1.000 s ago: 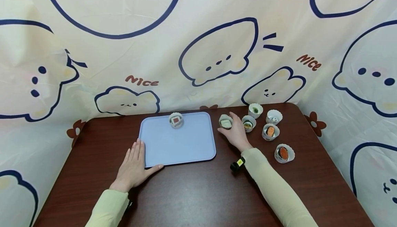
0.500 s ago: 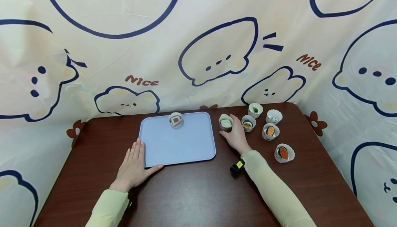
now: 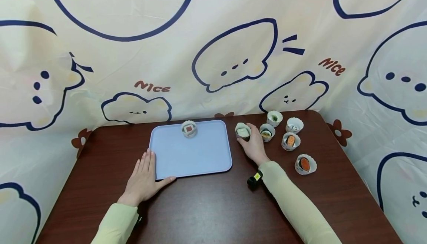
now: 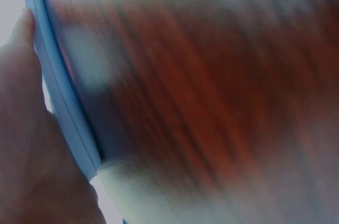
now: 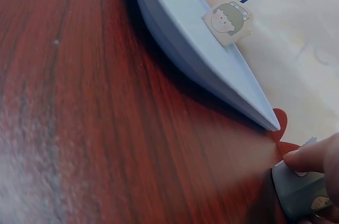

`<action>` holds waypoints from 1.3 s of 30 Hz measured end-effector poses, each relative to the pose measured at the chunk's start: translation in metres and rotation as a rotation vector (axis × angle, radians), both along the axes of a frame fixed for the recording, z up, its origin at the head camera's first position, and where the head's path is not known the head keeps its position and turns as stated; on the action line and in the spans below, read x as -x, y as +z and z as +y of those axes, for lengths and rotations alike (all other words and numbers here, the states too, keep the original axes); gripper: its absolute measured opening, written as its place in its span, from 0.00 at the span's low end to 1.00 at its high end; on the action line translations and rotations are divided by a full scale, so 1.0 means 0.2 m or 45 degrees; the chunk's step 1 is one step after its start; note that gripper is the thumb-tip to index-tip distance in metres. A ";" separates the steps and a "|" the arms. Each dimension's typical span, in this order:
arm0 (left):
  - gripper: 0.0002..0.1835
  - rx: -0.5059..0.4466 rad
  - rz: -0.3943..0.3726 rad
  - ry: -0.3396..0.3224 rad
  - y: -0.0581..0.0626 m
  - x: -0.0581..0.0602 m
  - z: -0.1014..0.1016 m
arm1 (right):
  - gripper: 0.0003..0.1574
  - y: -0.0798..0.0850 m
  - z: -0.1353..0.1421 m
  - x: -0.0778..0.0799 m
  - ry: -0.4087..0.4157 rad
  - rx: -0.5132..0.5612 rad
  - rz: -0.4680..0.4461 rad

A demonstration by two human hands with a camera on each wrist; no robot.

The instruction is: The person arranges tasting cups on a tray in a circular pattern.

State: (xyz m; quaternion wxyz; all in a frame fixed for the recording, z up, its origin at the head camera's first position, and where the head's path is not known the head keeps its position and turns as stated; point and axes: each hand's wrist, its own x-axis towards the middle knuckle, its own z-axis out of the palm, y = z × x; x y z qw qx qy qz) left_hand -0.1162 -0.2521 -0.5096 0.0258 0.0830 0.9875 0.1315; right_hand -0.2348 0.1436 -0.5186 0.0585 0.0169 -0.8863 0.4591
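The left hand (image 3: 142, 179) rests at the blue tray (image 3: 193, 155)'s near left corner, fingers straight and close together, thumb spread wide. Just off the tray's right side, the right hand (image 3: 255, 146) pinches a pale-filled paper cup (image 5: 296, 195) between thumb and fingers (whether it touches the table (image 3: 213, 210), I can't tell). A red-centred cup (image 3: 189, 134) stands on the tray, near its far edge.

Pale-blue rectangular tray (image 3: 193, 155) is pretty plain, dark red-brown wood-grain table (image 3: 207, 207) under it, cream cloth (image 3: 180, 62) behind it's got navy cartoons.
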 end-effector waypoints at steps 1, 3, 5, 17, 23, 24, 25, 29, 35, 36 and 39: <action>0.68 0.002 -0.006 0.000 0.01 0.00 0.00 | 0.43 0.00 0.00 0.00 -0.003 -0.001 -0.001; 0.68 0.009 -0.015 -0.001 0.02 0.00 0.01 | 0.42 0.00 0.00 0.01 -0.011 -0.001 0.002; 0.68 0.007 -0.017 -0.001 0.02 0.01 0.01 | 0.42 0.00 0.00 0.01 -0.015 0.001 0.006; 0.69 0.016 -0.015 0.001 0.01 0.00 0.01 | 0.40 0.00 0.00 -0.01 -0.041 0.029 0.038; 0.69 0.018 -0.003 -0.003 0.01 0.00 0.01 | 0.40 0.01 0.00 -0.01 -0.041 0.041 0.064; 0.68 0.017 -0.002 -0.003 0.01 0.00 0.01 | 0.40 0.02 -0.01 -0.01 -0.042 0.041 0.066; 0.68 0.016 -0.001 -0.004 0.01 0.00 0.00 | 0.40 0.02 -0.01 -0.01 -0.041 0.042 0.066; 0.68 0.014 -0.005 -0.003 0.01 0.00 0.00 | 0.41 0.03 -0.02 -0.01 -0.041 0.051 0.060; 0.69 0.009 -0.025 -0.003 0.00 0.00 0.00 | 0.42 0.05 -0.04 -0.02 -0.026 0.072 0.052; 0.69 0.009 -0.023 -0.003 0.00 0.00 0.00 | 0.42 0.05 -0.04 -0.02 -0.023 0.077 0.054; 0.69 0.008 -0.019 -0.002 0.00 0.00 0.00 | 0.41 0.05 -0.05 -0.01 -0.021 0.080 0.070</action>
